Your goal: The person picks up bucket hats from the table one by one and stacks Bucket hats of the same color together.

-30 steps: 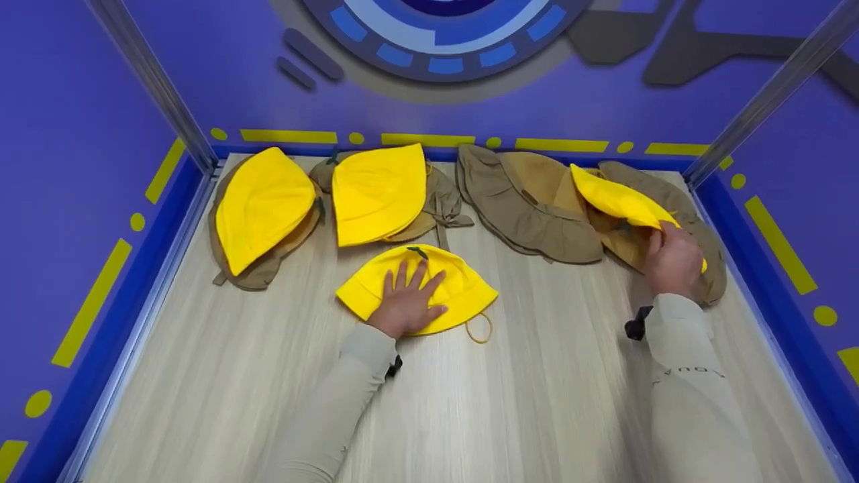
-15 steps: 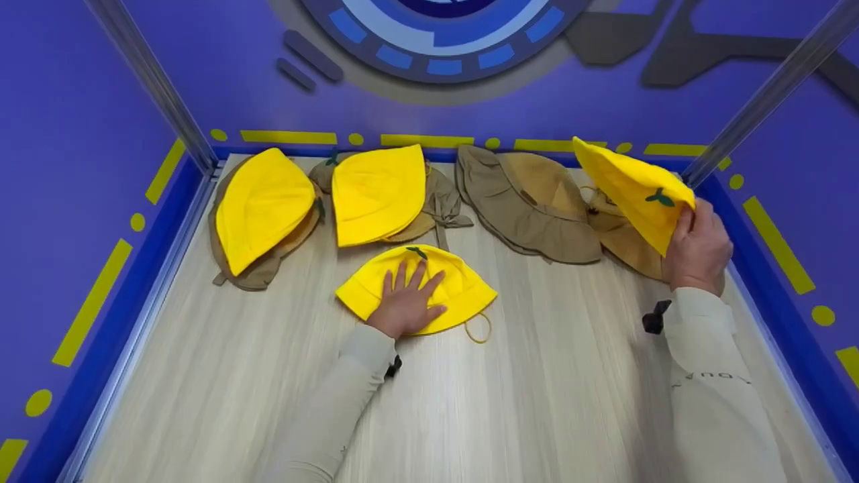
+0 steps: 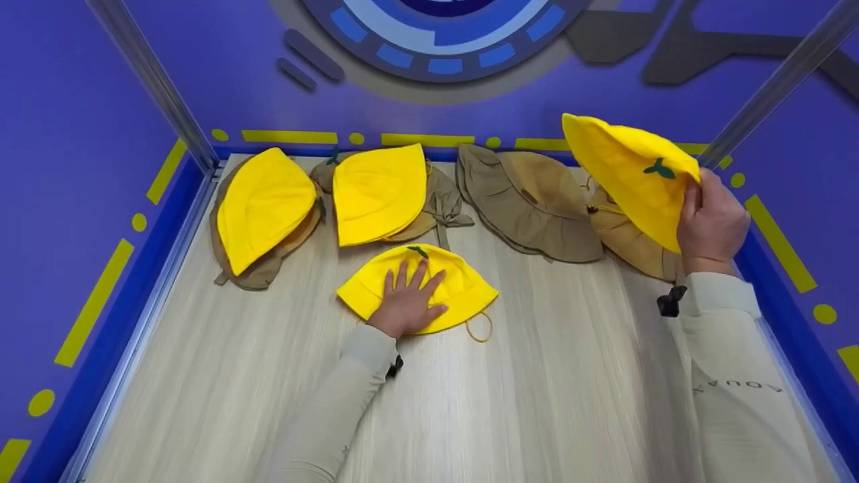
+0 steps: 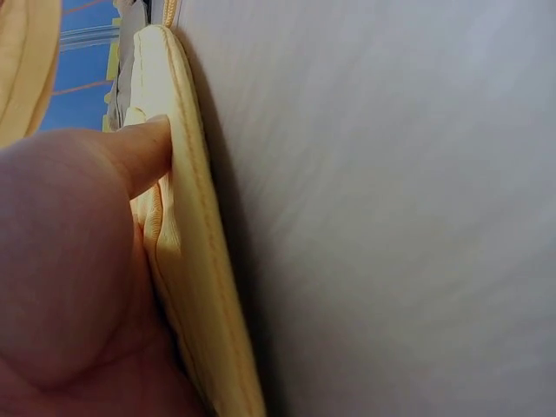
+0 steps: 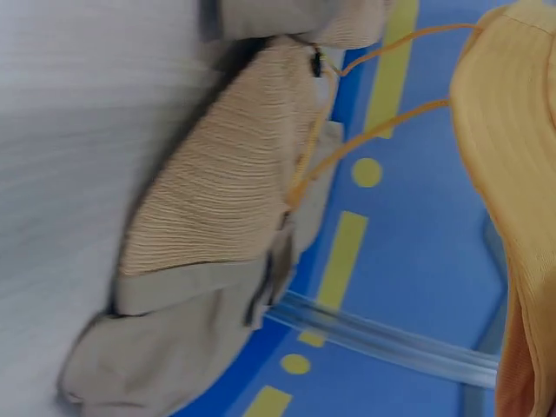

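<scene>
Fingers spread, my left hand [image 3: 408, 305] rests flat on a yellow hat [image 3: 463, 295] with a green leaf on its top. In the left wrist view the thumb lies against that hat's edge [image 4: 204, 200]. At the right my right hand [image 3: 714, 218] pinches the crown end of another yellow hat [image 3: 624, 171], holding it up and tilted above a brown hat [image 3: 634, 241]. In the right wrist view the raised hat [image 5: 512, 113] shows at the right edge, its elastic cord [image 5: 382, 130] stretching towards the brown hat [image 5: 208, 182]. The right fingertips are partly hidden behind the cloth.
A brown hat with a wide frilled brim [image 3: 537, 215] lies at the back, right of centre. Two yellow hats, one at left [image 3: 268, 204] and one beside it [image 3: 379, 194], lie on brown hats. Blue-purple walls [image 3: 443, 114] enclose the wood-grain table [image 3: 523, 409] on three sides.
My right hand has lifted the yellow hat off the brown hat, moving up and to the right and turning it so its green leaf shows. The left hand has stayed put.
</scene>
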Demonstrator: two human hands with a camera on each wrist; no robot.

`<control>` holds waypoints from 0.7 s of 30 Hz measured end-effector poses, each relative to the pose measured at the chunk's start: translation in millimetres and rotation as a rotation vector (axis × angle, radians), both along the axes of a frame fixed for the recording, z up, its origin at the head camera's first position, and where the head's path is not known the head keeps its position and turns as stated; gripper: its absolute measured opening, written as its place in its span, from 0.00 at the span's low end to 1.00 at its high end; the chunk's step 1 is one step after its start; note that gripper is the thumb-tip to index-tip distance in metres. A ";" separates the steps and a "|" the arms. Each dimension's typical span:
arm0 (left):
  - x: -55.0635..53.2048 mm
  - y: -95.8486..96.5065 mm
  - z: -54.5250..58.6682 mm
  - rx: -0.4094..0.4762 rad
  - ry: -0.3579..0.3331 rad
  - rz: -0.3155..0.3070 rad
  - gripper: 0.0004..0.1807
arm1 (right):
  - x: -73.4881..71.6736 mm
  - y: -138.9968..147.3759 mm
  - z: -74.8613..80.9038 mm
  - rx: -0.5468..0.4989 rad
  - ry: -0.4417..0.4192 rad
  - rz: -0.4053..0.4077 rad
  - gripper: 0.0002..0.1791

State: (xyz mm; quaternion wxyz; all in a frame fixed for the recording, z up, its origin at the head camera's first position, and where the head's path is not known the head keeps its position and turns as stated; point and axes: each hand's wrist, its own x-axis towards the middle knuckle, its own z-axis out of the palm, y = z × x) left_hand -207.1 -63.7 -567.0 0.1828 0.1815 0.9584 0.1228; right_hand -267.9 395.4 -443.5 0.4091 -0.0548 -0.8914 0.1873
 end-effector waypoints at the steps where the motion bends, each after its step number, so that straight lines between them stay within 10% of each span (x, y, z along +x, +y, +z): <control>1: -0.3 0.0 -0.5 0.003 0.002 0.000 0.37 | 0.8 -1.4 5.4 0.006 0.006 0.002 0.25; 21: -0.1 -4.6 -1.7 0.179 0.038 0.039 0.38 | 40.8 -62.5 71.9 0.079 0.210 0.250 0.14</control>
